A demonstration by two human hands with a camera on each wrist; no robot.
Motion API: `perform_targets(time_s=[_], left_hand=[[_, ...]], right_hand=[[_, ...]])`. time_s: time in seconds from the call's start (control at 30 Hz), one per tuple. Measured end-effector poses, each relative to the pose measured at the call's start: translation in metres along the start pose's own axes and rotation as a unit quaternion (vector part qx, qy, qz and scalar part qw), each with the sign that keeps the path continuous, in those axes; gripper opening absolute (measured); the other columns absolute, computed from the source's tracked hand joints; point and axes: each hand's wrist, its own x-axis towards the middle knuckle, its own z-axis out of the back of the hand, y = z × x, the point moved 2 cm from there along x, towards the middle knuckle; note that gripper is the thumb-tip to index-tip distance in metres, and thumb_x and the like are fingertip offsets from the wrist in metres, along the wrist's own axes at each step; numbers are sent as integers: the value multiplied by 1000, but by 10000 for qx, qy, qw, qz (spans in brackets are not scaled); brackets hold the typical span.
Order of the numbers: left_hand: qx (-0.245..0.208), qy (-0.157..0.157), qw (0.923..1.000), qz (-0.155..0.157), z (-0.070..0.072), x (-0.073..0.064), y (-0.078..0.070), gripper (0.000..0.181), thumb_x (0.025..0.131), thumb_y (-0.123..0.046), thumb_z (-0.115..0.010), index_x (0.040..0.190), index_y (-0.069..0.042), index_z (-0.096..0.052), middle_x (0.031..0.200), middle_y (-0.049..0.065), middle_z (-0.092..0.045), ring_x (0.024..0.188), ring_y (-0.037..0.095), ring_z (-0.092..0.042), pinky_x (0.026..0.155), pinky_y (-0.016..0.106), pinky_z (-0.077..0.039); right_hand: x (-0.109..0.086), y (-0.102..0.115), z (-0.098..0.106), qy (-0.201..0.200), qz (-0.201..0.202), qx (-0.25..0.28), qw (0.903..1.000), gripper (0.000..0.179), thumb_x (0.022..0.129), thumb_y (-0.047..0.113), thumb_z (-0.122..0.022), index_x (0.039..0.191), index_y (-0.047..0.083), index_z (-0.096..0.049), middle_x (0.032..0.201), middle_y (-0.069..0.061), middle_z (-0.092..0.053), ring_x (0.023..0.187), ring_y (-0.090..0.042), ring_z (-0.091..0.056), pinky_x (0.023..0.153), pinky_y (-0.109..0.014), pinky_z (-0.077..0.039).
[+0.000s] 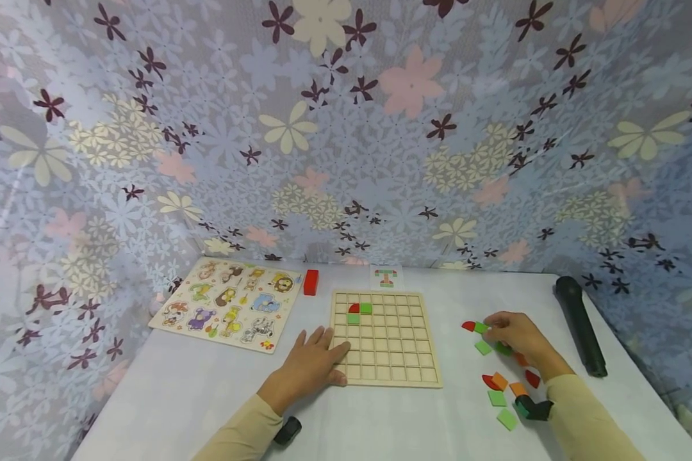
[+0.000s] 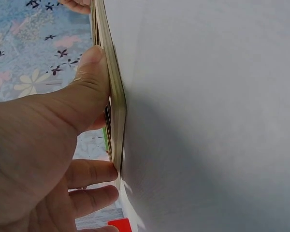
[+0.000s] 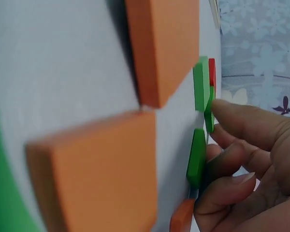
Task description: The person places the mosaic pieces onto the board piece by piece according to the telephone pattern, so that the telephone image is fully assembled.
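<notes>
A wooden grid board (image 1: 389, 379) lies mid-table, with a red quarter-round tile (image 1: 354, 308), a green square tile (image 1: 366, 308) and another green tile (image 1: 354, 319) in its upper left cells. My left hand (image 1: 311, 365) rests at the board's left edge with fingers spread; in the left wrist view, the thumb and fingers (image 2: 94, 174) touch the board's side (image 2: 117, 101). To the right, my right hand (image 1: 516, 336) pinches a green square tile (image 3: 210, 113) between thumb and fingertips, beside a red tile (image 1: 468, 326). Below its fingers stands a darker green tile (image 3: 197, 157).
Loose green, orange and red tiles (image 1: 497, 398) surround the right forearm. A pattern card (image 1: 386, 278) and a red block (image 1: 311, 282) lie behind the board. An animal puzzle board (image 1: 227, 304) is at the left, a black cylindrical object (image 1: 580, 326) at the far right.
</notes>
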Motion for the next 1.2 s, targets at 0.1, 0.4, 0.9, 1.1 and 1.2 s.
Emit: perform_targets(time_s=[0.1,0.4,0.9,1.1,1.2], left_hand=[[-16,34,10000,26,0,1,0,71,86,-56,-69,148,-24,-55,156,21,-45,146,41,-38,115,65,-30],[-22,-8,10000,18,-1,3,-2,71,85,-55,-70,148,-23,-55,155,23,-45,146,41,-38,115,64,-31],[-76,-11,10000,-50,1,2,-3,71,85,-54,-70,147,-22,-56,155,23,-45,146,42,-39,115,65,-31],[-47,-47,10000,-46,1,1,-2,70,85,-54,-70,146,-22,-57,154,23,-46,145,42,-40,115,65,-31],[-33,-30,10000,-7,1,1,-1,70,85,-55,-70,146,-23,-57,154,22,-46,145,42,-39,115,65,-30]], right_hand=[[1,2,0,-4,-45,-220,9997,51,92,22,-73,134,-4,-59,125,-24,-58,104,-34,-52,88,-45,-52],[2,3,0,-78,-117,11,9999,44,90,19,-75,123,-3,-54,97,-13,-56,87,-27,-53,68,-33,-47],[8,17,4,-236,107,1653,9859,62,101,28,-65,153,4,-41,78,0,-59,62,-12,-49,57,-29,-46],[19,43,-1,-368,343,1791,9825,66,99,30,-68,153,3,-42,79,0,-63,62,-9,-51,58,-28,-48],[25,58,-9,-335,457,1970,9788,64,99,26,-69,152,1,-43,80,2,-65,62,-9,-52,56,-27,-48]])
